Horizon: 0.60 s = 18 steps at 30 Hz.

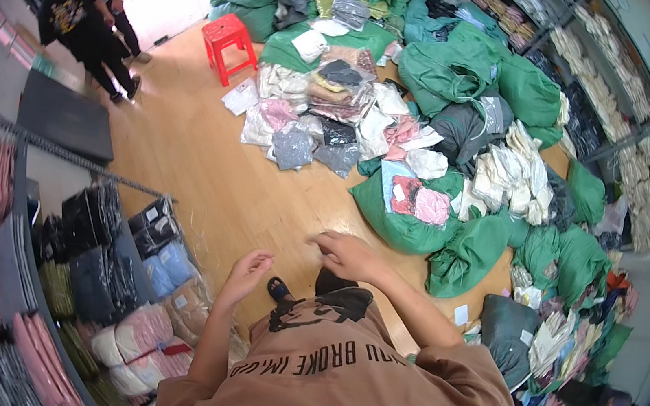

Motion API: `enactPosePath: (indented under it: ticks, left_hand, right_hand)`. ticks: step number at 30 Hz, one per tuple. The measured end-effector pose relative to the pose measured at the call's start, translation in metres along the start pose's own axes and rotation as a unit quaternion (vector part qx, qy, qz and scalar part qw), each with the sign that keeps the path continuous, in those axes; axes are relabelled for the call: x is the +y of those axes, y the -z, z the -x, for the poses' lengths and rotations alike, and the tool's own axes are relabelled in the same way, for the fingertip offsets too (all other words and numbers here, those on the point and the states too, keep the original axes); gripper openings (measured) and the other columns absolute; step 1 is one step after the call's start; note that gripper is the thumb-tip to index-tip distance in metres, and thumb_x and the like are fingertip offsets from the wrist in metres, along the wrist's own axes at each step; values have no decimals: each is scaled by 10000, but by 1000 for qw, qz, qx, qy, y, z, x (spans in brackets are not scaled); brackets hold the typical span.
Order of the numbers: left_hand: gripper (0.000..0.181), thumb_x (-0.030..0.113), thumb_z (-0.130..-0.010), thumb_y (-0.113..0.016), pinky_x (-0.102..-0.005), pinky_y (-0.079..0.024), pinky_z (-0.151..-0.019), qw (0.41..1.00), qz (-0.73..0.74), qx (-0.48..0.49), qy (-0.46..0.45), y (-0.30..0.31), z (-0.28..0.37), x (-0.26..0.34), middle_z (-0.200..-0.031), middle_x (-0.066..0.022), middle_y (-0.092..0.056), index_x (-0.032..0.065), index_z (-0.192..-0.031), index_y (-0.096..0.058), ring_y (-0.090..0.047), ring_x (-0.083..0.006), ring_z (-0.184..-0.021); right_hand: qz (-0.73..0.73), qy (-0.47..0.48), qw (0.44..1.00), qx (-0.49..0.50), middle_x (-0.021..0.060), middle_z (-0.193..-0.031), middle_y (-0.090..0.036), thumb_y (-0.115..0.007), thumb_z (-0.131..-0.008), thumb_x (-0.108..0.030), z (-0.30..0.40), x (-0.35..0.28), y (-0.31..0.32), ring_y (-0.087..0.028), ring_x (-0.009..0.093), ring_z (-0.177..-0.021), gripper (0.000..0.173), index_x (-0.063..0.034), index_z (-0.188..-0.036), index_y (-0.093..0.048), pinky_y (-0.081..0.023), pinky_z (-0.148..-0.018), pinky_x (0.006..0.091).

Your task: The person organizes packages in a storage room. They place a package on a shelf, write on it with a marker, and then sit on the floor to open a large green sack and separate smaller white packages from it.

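Over the wooden floor (pixel 222 189), my left hand (pixel 251 270) is raised in front of my body with its fingers partly curled and nothing in it. My right hand (pixel 346 254) is held out a little farther forward, palm down, fingers apart and slightly blurred, also with nothing in it. Neither hand touches anything. Nearest beyond my right hand lies a full green sack (pixel 378 216) with a pink garment in a clear plastic bag (pixel 432 206) on top. Past it, bagged grey garments (pixel 292 148) lie at the edge of a large pile of folded clothing.
A red plastic stool (pixel 228 45) stands beside the pile. Two people (pixel 75 16) stand at the upper left near a doorway. Shelves of folded garments (pixel 94 271) run along the left, with more racks (pixel 609 105) at the right. Green sacks (pixel 469 253) and loose clothes crowd the right side.
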<state>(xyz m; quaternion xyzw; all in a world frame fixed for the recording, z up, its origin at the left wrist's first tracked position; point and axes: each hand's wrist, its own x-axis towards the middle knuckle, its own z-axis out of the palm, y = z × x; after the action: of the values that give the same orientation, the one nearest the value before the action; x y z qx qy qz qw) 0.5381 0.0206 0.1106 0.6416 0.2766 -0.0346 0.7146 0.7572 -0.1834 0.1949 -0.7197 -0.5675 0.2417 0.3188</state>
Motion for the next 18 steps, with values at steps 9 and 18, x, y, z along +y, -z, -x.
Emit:
enactPosePath:
  ticks: [9, 18]
  left_hand:
    - [282, 216, -1031, -568, -295, -489, -889, 999, -10, -34, 3, -83, -185, 77, -1147, -82, -662, 29, -1238, -608, -629, -166, -1044]
    - [276, 251, -986, -619, -325, -526, -810, 991, -93, 90, 17, -112, -352, 9, -1032, -107, -713, 10, -1107, -677, -683, -186, -934]
  right_hand:
    - [-109, -323, 935, 95, 177, -988, -701, -631, -870, -130, 113, 202, 7, -690, 282, -865, 350, -49, -1210, -655, -553, -800, 383]
    - [-12, -200, 976, 82, 214, -1095, -676, -618, -901, -209, -15, 320, 166, -662, 390, -976, 340, -39, -1195, -637, -523, -865, 457]
